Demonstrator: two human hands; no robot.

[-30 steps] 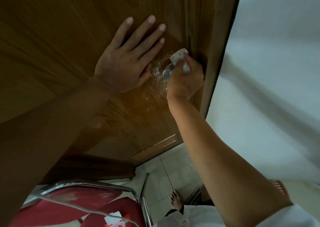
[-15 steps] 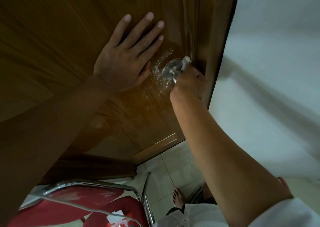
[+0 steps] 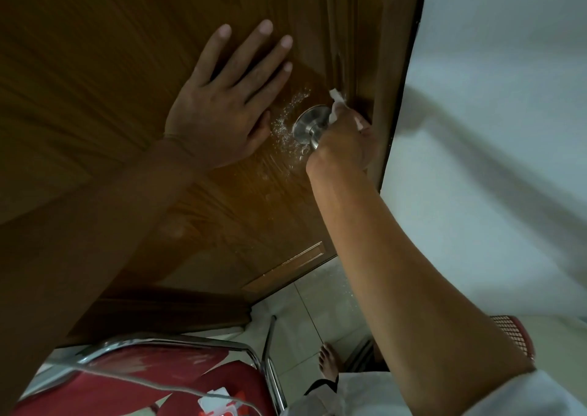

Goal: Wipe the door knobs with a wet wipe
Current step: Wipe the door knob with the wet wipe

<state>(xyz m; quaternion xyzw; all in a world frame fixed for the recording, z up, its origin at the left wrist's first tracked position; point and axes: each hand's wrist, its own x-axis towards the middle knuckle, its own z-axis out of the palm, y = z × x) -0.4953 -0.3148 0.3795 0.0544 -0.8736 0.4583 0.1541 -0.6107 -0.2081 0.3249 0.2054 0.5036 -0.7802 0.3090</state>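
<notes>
I see my left hand (image 3: 222,104) flat on the brown wooden door (image 3: 127,66), fingers straight and spread, palm pressed to the panel just left of the door knob (image 3: 309,126). The knob sits near the door's right edge, beside the frame (image 3: 390,98) — a brushed metal piece with a round plate against the wood and a short neck coming toward me. My right hand (image 3: 346,142) is curled around the knob's head from the right side, gripping the wet wipe (image 3: 336,104) against it; the head itself is hidden under my fingers, so I can only make out the plate and neck. A white corner of the wipe sticks up above my knuckles, touching the door close to its edge, and another bit shows by my thumb. White speckles (image 3: 289,123) — foam or droplets, I cannot tell which — are scattered on the wood between my left hand and the knob plate. Lower down I see a red chair (image 3: 143,377) with a chrome tube frame, a pale tiled floor (image 3: 305,314), my bare foot (image 3: 328,365), and a white wall (image 3: 492,129) to the right of the door.
</notes>
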